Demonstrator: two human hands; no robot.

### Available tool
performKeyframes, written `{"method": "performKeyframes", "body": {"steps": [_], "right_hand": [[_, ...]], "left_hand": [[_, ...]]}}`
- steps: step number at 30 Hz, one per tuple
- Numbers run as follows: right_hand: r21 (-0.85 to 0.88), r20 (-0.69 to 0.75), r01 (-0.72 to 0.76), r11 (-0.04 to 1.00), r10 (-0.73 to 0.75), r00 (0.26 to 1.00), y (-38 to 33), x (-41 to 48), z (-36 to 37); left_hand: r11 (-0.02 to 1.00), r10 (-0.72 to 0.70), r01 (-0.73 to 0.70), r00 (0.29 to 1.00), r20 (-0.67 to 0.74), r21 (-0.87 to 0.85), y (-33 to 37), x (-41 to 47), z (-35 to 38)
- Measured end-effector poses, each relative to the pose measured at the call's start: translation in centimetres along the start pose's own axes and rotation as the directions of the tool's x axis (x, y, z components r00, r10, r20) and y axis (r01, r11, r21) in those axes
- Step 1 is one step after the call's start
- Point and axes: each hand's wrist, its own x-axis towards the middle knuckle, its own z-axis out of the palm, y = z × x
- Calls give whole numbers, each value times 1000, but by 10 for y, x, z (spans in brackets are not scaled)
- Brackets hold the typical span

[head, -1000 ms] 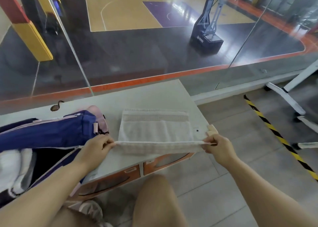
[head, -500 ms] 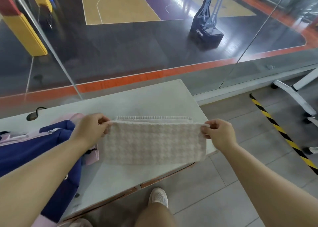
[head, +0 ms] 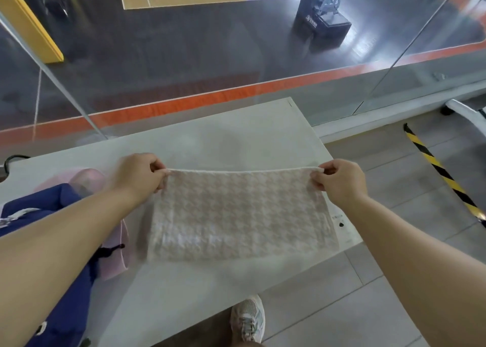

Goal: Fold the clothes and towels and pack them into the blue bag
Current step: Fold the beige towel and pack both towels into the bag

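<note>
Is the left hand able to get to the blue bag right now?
Probably yes. The blue bag lies just under the left forearm with nothing between them. But the left hand is pinching a corner of the towel, so it would need to let go first.

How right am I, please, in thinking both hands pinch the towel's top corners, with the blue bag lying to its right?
Not quite: the head view shows the blue bag lying left of the towel. The left hand and right hand do pinch its top corners.
</note>
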Motion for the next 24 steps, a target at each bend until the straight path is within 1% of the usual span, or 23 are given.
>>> {"method": "performKeyframes", "body": {"steps": [2,3,4,6,8,10,11,12,13,16,17,18,19,21,22,24], "right_hand": [[-33,-7,9,999,-10,1000,1,0,4],[-88,-19,19,996,-20,1000,1,-4,5],[-158,-28,47,986,-52,998,1,-10,7],[-303,-5,193,933,-204,979,0,-30,12],[-395,101,373,840,-363,926,1,-60,19],[-439,239,524,729,-468,851,3,-89,29],[-486,284,573,660,-501,818,7,-101,35],[-556,326,581,595,-487,811,8,-113,41],[-620,373,566,544,-430,822,8,-121,45],[-736,454,488,470,-193,870,0,-130,56],[-760,469,465,454,-113,876,-1,-126,58],[-770,477,453,450,-67,876,-1,-120,60],[-773,484,450,447,-43,874,-1,-113,62],[-758,508,473,448,-48,860,2,-95,63],[-755,519,489,437,-58,853,3,-87,62],[-762,515,501,411,-87,853,3,-72,59]], "left_hand": [[996,13,-12,1000,-14,90,-7,2,6],[986,47,-40,998,-40,161,-9,1,8],[969,100,-84,993,-59,234,-10,0,11],[904,282,-250,958,-46,347,-10,-5,16],[825,419,-412,905,71,387,-11,-10,22],[758,469,-517,856,219,397,-14,-13,30],[735,471,-546,838,275,402,-15,-15,34],[723,467,-558,829,308,408,-14,-16,36],[718,457,-559,828,325,415,-14,-17,37],[714,414,-525,850,326,463,-12,-20,34],[711,389,-504,863,323,490,-10,-23,34],[706,371,-490,871,321,511,-8,-29,33],[704,362,-482,876,319,522,-6,-35,32],[723,377,-484,875,305,493,-7,-49,31],[728,405,-502,865,297,467,-10,-56,30],[701,465,-563,826,317,439,-18,-68,32]]}}
